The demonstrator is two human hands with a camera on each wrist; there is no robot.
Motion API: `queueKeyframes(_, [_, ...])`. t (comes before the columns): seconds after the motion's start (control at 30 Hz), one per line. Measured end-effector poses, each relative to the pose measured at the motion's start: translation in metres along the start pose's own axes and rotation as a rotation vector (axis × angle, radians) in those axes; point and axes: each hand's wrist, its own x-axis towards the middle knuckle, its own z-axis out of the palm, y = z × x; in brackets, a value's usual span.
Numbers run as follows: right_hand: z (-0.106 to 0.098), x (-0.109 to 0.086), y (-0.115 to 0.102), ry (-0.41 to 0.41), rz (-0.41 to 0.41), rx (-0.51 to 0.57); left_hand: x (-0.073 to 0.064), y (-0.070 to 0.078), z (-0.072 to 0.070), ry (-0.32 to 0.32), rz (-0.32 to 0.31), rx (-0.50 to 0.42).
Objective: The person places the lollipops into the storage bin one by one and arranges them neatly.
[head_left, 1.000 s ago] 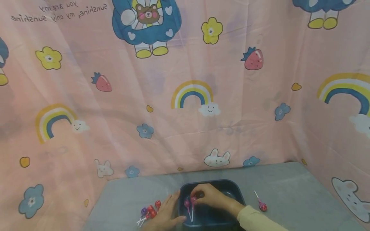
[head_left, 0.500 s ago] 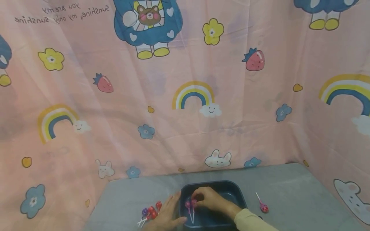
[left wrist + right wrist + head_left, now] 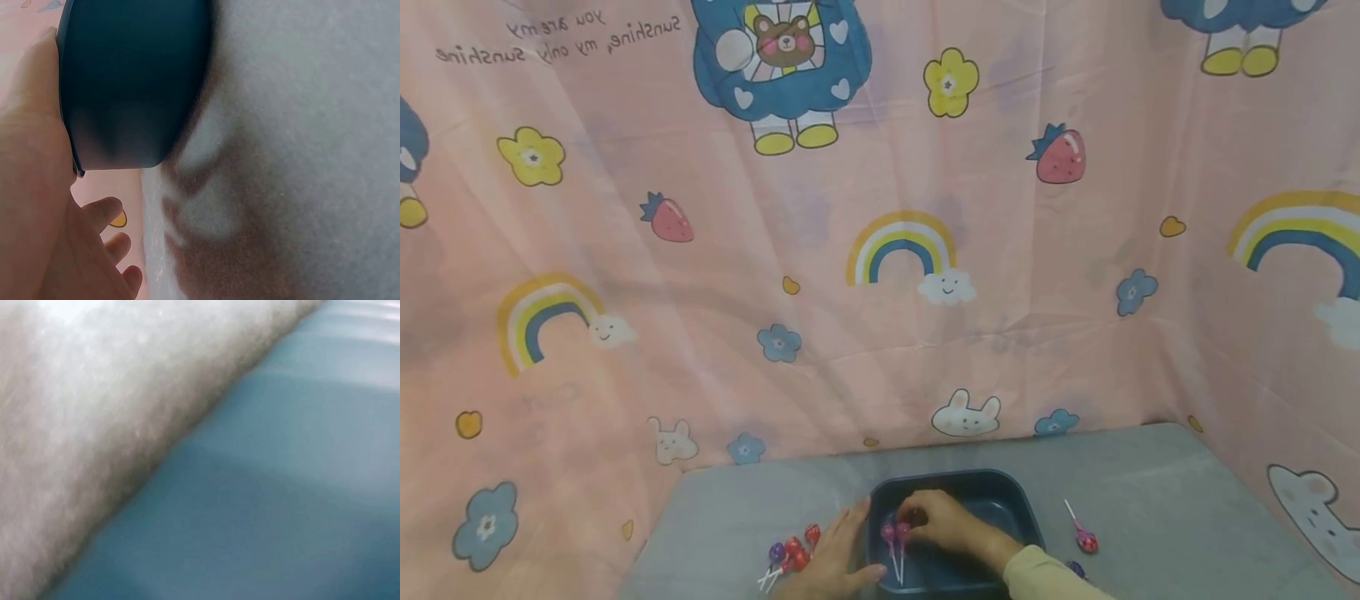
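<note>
In the head view a dark blue rectangular tray (image 3: 1026, 521) stands on the grey table. My left hand (image 3: 831, 554) lies along its left side, fingers straight; the left wrist view shows that hand (image 3: 37, 181) against the tray's outer wall (image 3: 134, 81). Inside the tray, near its left side, two pink lollipops lie side by side, their white sticks toward me. My right hand (image 3: 951, 525) reaches over the tray and pinches the right-hand lollipop (image 3: 903, 531) at its head. The other lollipop (image 3: 888, 533) lies just left of it. The right wrist view shows only blurred skin and blue tray surface.
Left of my left hand lies a cluster of several red and purple lollipops (image 3: 792, 550). On the table (image 3: 1135, 483) to the right is a pink lollipop (image 3: 1086, 540), with a dark purple one (image 3: 1077, 569) partly behind my sleeve (image 3: 1048, 575). A pink patterned cloth (image 3: 880, 358) hangs behind.
My right hand has come slightly toward me, still at the same lollipop. The dark purple lollipop by the sleeve has come into view. My left hand stays at the tray.
</note>
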Motion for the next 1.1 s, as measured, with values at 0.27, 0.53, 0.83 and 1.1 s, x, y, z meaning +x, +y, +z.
queueKeyframes(0.27, [0.0058, -0.0013, 0.0009, -0.009, -0.001, 0.02, -0.0002, 0.0031, 0.0, -0.007, -0.017, 0.017])
queueKeyframes(0.53, [0.0062, -0.0017, -0.0001, -0.008, -0.012, 0.005, -0.0009, 0.0027, 0.0003, -0.007, -0.019, 0.013])
queueKeyframes(0.83, [0.0081, -0.0025, 0.0031, 0.01, -0.018, -0.008, -0.002, 0.006, -0.0021, -0.011, -0.038, 0.004])
queueKeyframes(1.1, [0.0098, -0.0026, 0.0032, 0.037, -0.013, -0.01, -0.0025, 0.0068, -0.0021, -0.044, -0.102, -0.018])
